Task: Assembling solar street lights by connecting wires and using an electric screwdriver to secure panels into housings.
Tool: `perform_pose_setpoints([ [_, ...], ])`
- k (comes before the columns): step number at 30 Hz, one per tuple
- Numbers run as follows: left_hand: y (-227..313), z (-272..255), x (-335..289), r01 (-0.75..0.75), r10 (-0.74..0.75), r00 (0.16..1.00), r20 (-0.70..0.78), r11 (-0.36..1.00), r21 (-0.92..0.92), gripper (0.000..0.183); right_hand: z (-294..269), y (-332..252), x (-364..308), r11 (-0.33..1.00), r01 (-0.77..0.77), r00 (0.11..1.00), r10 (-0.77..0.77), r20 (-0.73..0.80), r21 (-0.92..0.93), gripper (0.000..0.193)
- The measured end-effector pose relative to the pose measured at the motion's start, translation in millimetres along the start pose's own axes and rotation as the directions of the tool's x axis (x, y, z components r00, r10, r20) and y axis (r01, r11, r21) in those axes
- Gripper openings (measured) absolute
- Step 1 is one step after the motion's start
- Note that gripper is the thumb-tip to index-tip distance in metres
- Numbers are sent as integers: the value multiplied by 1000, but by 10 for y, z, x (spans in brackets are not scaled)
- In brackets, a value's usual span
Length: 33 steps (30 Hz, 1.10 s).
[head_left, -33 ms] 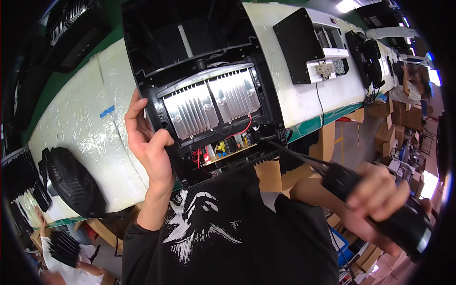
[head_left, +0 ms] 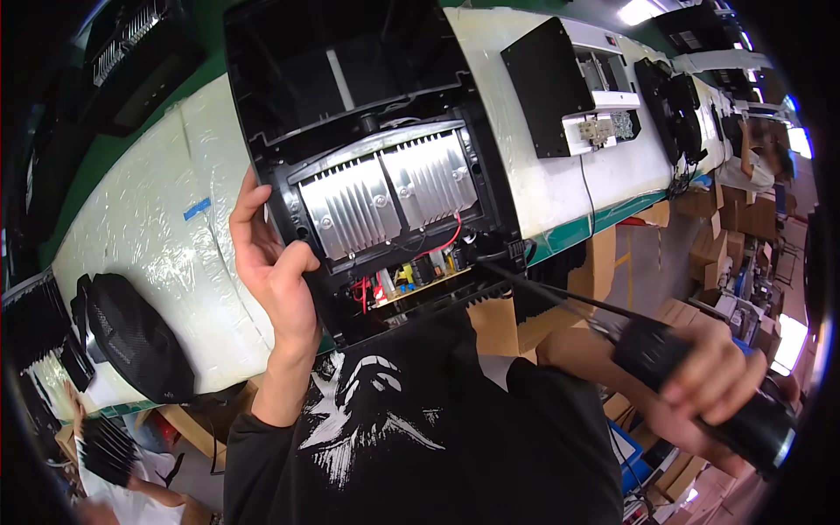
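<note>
White film-wrapped bench (head_left: 149, 227) with green edge, cardboard boxes (head_left: 700, 219) beyond

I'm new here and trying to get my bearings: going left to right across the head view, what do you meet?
Black mesh cover → left hand → finned metal heat sink → red wire → electric screwdriver in the right hand.

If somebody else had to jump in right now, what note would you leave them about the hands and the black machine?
Left hand: gripping the left edge of the open black housing, steadying it on the white-covered bench.
Right hand: closed around a black electric screwdriver; its long bit reaches the housing's lower right corner.
Inside: two ribbed metal heat sinks are seated, red wires and a circuit board exposed below.
Done: heat sinks in place.
Left: the housing is uncovered; whether the corner screw is tight cannot be seen.
</note>
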<state>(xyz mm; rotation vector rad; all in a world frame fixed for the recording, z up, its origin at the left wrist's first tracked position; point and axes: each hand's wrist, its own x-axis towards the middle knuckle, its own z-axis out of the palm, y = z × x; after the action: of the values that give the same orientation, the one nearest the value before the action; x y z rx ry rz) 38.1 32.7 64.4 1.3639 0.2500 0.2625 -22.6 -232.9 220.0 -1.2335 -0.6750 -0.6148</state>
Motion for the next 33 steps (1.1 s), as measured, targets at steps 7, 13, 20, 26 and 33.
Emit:
perform_pose_setpoints([
  [7, 25, -6, -10, -25, 25, 1000, -1, 1000, 2, 62, -751, -158, 339, 865, 298, 880, -413, -234, -404, 68],
  [13, -29, -46, 22, -51, 52, 999, -6, 995, 81, 65, -1213, 565, 414, 659, 43, 794, -479, -375, -751, 85],
  [20, -9, -71, 9, -45, 53, 998, -33, 979, 200, 66, -1562, 606, 327, 801, 73, 868, -344, -357, -595, 86],
  [26, -27, -64, 14, -57, 65, 998, -24, 972, 230, 66, -1751, 718, 800, 888, -92, 950, -59, -308, -451, 80],
  [33, -20, -49, 18, -60, 64, 997, -34, 993, 105, 65, -1578, 1360, 1525, 764, -266, 950, 104, -296, -588, 39],
])
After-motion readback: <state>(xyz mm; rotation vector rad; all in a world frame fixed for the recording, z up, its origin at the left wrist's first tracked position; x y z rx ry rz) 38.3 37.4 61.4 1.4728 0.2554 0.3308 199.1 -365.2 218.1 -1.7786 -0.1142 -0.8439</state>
